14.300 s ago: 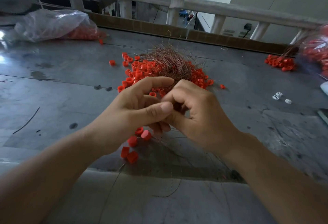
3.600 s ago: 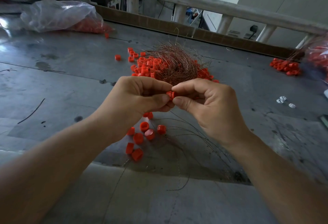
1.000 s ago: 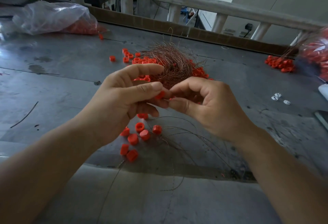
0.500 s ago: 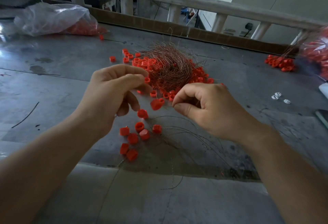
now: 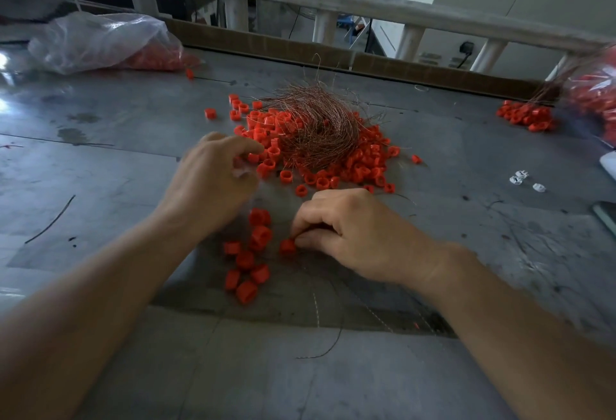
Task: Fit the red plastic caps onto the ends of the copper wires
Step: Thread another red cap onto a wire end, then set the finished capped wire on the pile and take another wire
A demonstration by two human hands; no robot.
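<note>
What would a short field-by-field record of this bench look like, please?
Left hand: over the cap pile, fingers curled, blurred; grip unclear
Right hand: low on the table, pinches a cap
Wires: tangled bundle lying on the cap pile
Near caps: small group beside the right hand
Bag: far left, holds more caps
</note>
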